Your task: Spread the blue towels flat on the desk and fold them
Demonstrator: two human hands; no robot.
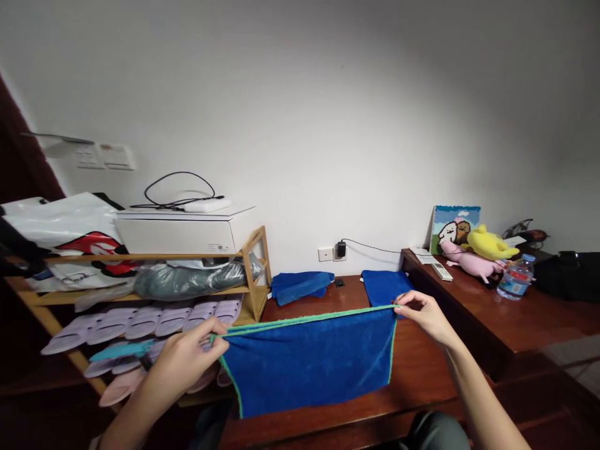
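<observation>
Left hand (190, 350) and right hand (424, 315), each grip pinching an upper corner of blue cloth (312, 365), green-edged, hanging above brown surface (417, 369)

The towel (309, 362) is soft matt cloth edged in fuzzy green; the table (422, 369) is smooth, glossy reddish wood; the bottle (514, 280) is clear plastic.
</observation>
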